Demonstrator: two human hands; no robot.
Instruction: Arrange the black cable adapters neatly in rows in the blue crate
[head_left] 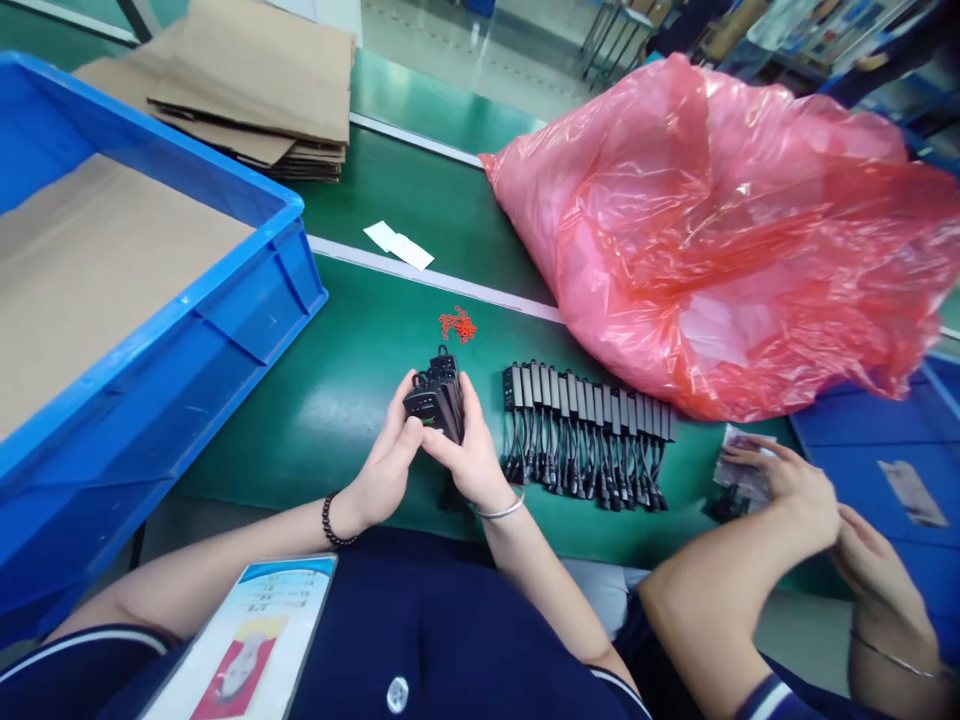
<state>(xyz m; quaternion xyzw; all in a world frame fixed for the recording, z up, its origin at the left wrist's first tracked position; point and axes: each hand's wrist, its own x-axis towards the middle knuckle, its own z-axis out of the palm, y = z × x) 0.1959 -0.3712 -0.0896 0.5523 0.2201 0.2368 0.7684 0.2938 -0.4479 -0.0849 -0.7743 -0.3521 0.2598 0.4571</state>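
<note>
Between my two hands is a bunch of small black electronic modules (429, 404) with short cables, held above the green table's front edge. My left hand (386, 470) grips the bunch from the left, thumb on the front module. From the right side my right hand (472, 455) is closed round the same bunch, its thumb near the other thumb. A small pile of orange-red rings (459, 324) lies just beyond the modules. To the right, a long row of similar black modules (589, 400) lies side by side, cables toward me.
A blue bin (247, 290) lined with cardboard stands at left, with stacked cardboard sheets (270, 80) behind it. White paper slips (399, 246) lie mid-table. A large pink plastic bag (675, 230) fills the right back. A co-worker's hands (795, 495) handle a clear packet (742, 460) at right.
</note>
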